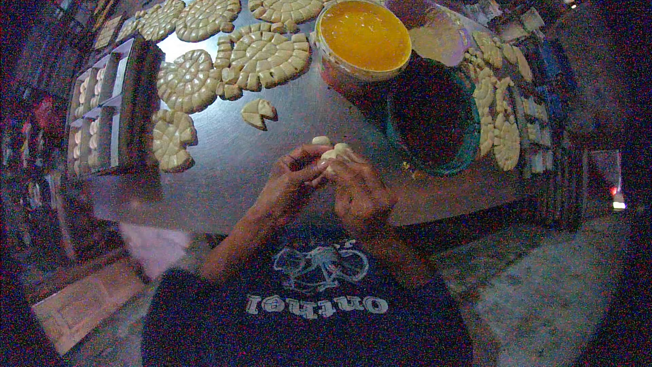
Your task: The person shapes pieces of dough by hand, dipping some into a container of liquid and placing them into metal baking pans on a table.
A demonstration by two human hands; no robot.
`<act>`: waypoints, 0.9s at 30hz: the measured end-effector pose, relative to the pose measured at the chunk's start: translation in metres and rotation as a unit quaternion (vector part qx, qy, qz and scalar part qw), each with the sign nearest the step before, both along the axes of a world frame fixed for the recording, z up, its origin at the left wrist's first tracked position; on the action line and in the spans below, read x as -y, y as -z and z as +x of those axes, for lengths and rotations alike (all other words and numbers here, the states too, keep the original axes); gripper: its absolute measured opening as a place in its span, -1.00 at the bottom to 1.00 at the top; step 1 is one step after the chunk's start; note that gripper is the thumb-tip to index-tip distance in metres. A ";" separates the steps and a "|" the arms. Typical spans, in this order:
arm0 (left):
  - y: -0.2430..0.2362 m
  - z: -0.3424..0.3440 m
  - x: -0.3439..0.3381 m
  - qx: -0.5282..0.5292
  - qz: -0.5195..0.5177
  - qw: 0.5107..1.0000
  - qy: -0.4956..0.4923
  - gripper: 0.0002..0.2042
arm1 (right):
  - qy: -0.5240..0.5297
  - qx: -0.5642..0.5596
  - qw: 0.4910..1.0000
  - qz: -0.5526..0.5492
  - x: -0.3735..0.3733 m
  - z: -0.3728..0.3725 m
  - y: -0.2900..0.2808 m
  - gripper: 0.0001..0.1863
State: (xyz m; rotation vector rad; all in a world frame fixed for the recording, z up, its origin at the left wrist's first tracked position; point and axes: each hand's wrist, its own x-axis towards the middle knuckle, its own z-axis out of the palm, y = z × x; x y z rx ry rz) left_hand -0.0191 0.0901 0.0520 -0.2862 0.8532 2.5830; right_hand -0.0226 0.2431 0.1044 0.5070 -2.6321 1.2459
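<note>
My left hand (293,175) and my right hand (363,196) meet over the near part of the metal table (217,194). Both are closed, fingertips together, around small pale dough pieces (331,155). Another little dough lump (321,141) shows just beyond the left fingertips; whether it is held or lies on the table I cannot tell. Farther off, a cut dough piece (259,114) with a notch rests alone on the metal. Rounds of dough cut into wedges, such as the nearest full spiral (189,81), cover the table's far left.
A white-rimmed bucket holds an orange-yellow mass (365,32). Beside it on the right stands a teal tub (468,129) with a dark inside. More dough pieces (506,139) lie to the right. At the left, a stacked tray (112,105) has compartments with pale lumps.
</note>
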 end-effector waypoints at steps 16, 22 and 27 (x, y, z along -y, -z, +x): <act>0.001 0.001 -0.001 -0.087 -0.254 0.962 -0.050 -0.67 | -0.009 0.055 0.998 0.042 0.000 -0.006 -0.001 -0.67; -0.007 -0.002 0.002 -0.026 -0.205 0.978 -0.003 -0.69 | -0.013 0.097 0.990 0.101 -0.003 -0.012 -0.007 -0.68; -0.006 0.008 0.002 -0.133 -0.280 0.951 0.010 -0.74 | -0.016 0.110 0.983 0.145 -0.007 -0.015 -0.012 -0.70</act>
